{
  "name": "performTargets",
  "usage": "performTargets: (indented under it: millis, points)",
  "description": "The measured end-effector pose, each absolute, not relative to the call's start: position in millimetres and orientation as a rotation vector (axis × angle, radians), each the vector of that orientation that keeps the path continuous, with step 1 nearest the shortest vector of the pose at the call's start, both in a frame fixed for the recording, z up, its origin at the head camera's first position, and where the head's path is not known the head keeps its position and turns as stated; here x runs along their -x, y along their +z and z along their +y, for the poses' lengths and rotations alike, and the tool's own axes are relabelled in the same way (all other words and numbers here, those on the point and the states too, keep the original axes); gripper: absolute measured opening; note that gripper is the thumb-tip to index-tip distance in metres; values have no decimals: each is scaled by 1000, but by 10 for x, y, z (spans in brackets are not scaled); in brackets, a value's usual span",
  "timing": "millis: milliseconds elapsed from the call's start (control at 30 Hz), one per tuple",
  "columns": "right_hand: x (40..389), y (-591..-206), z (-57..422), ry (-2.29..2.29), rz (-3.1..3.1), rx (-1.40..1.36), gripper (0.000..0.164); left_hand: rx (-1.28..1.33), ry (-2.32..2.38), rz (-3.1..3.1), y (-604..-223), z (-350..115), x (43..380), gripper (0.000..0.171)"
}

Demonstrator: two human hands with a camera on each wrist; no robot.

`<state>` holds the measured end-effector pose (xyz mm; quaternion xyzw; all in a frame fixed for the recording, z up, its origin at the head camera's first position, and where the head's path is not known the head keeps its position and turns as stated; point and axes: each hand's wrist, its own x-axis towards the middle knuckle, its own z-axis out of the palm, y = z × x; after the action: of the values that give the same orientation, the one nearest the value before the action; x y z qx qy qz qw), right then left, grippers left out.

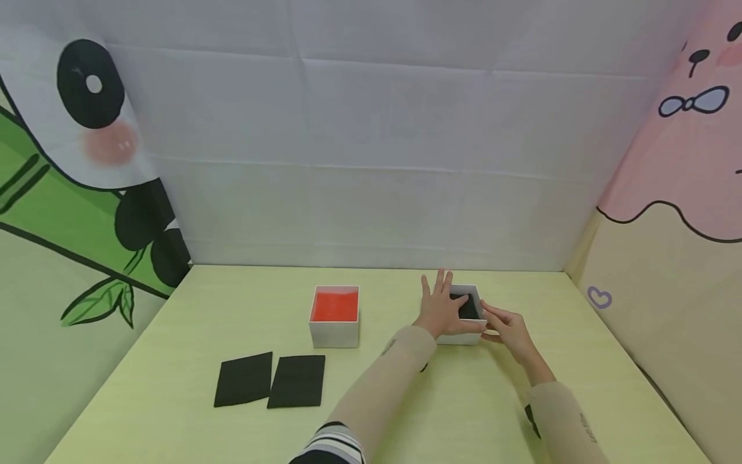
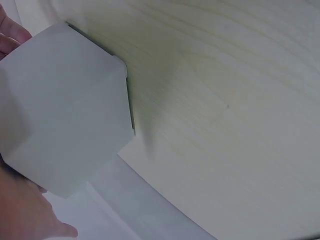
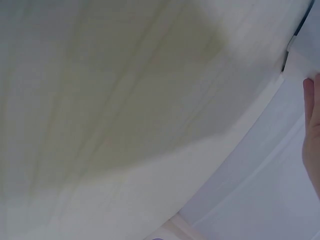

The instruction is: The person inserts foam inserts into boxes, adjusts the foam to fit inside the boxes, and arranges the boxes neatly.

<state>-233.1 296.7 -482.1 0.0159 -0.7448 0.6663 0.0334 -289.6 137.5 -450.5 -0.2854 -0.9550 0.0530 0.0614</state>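
A white open-topped box [image 1: 456, 339] with a black lining [image 1: 471, 310] stands on the table, between my two hands. My left hand [image 1: 442, 312] lies across its left side with fingers spread. One finger reaches over the black inside and another lies along the front wall. At the right front corner, my right hand [image 1: 510, 332] grips the box with its fingertips. In the left wrist view the box's pale wall [image 2: 65, 110] fills the left side, with left-hand fingers below it. Only some right-hand fingers [image 3: 311, 102] show in the right wrist view, touching the box.
Left of the hands stands a second white box [image 1: 335, 335] with a red lining [image 1: 336, 306]. Two black square sheets [image 1: 243, 380] lie nearer, at the left. A white cloth backdrop [image 1: 371, 161] rises behind the table [image 1: 174, 419], with cartoon-printed panels at both sides.
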Motion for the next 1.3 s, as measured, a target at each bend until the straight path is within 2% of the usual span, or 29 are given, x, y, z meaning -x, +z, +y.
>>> performTargets:
  millis: [533, 933, 1300]
  points:
    - [2295, -4805, 2952, 2008, -2291, -74, 42, 938, 17, -2893, -4453, 1223, 2790, 83]
    - [2303, -4821, 2959, 2001, -2296, -92, 43, 956, -241, -2905, -4397, 968, 2690, 75]
    - [2307, -4834, 2952, 2011, -2292, -68, 42, 1083, -250, -2859, -4348, 811, 2525, 72]
